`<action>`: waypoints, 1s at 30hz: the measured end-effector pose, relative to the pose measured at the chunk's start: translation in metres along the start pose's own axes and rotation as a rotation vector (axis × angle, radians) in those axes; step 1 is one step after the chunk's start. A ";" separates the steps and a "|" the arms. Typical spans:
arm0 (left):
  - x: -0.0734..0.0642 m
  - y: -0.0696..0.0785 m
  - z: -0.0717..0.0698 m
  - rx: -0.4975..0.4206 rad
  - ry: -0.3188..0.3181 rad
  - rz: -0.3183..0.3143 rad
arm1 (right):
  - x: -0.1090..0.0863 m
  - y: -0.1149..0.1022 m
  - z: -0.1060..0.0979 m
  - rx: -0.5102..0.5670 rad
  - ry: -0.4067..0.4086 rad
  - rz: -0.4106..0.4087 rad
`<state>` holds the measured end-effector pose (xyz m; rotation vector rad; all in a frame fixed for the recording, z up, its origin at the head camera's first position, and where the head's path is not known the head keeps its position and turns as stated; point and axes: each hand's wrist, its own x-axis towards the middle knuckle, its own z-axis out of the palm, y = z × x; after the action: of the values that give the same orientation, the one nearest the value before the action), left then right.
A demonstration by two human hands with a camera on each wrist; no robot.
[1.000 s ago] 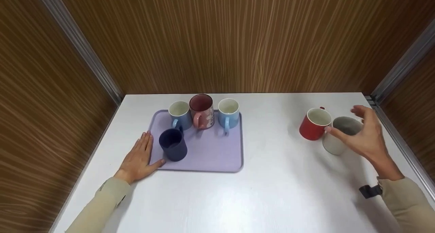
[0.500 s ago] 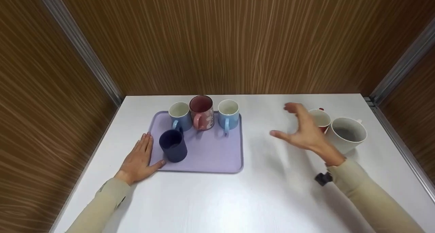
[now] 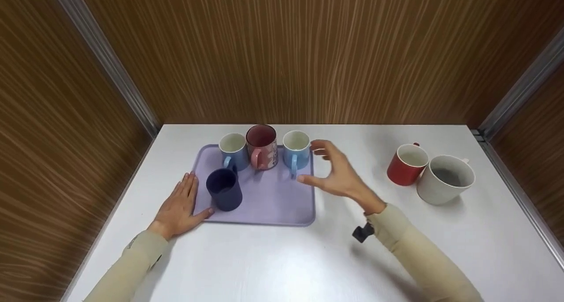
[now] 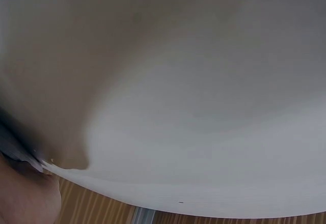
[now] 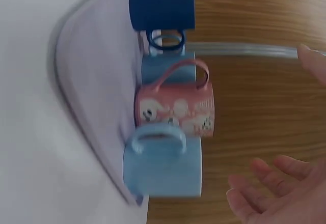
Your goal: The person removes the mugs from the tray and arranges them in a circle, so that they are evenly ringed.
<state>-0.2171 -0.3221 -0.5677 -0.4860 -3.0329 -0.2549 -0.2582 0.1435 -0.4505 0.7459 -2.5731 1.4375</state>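
My left hand (image 3: 178, 207) lies flat at the left edge of a lilac tray (image 3: 277, 205), its thumb near a dark blue mug (image 3: 227, 194). Along the tray's back stand a blue mug (image 3: 235, 156), a pink patterned mug (image 3: 266, 154) and a light blue mug (image 3: 297, 156). Over the tray's right edge hovers my right hand (image 3: 337, 172), thumb and fingers spread apart and holding nothing. Its fingertips are close to the light blue mug; whether they touch cannot be told in the head view, but the right wrist view has the fingers apart from the mug (image 5: 165, 173).
At the right of the white table (image 3: 264, 266) a red mug (image 3: 403, 169) and a larger white mug (image 3: 440, 187) stand side by side. Wood-grain panels (image 3: 308, 50) close off the back and both sides.
My right hand has swept left from beside the white mug, past the red mug, to the light blue mug on the tray. The left hand and the mugs have stayed put.
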 end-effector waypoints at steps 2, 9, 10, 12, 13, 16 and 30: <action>-0.001 0.000 0.000 -0.002 -0.003 0.001 | 0.002 -0.006 0.012 0.023 -0.015 -0.023; -0.004 -0.001 0.001 0.003 0.012 -0.002 | 0.012 -0.027 0.051 0.066 -0.067 -0.086; -0.004 -0.001 0.001 0.006 0.016 0.000 | 0.014 -0.029 0.056 0.062 -0.071 -0.091; -0.003 -0.001 0.001 0.011 0.019 0.005 | 0.016 -0.033 0.066 0.065 -0.079 -0.104; -0.003 -0.001 0.001 0.012 0.020 0.005 | 0.018 -0.035 0.071 0.066 -0.084 -0.110; -0.001 -0.001 0.001 0.017 0.019 0.003 | 0.022 -0.039 0.086 0.081 -0.097 -0.126; 0.001 0.000 -0.001 0.011 0.002 0.006 | 0.031 -0.043 0.158 0.071 -0.096 -0.065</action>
<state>-0.2177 -0.3220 -0.5666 -0.4931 -3.0293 -0.2375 -0.2421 -0.0168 -0.4946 0.9222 -2.5520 1.5164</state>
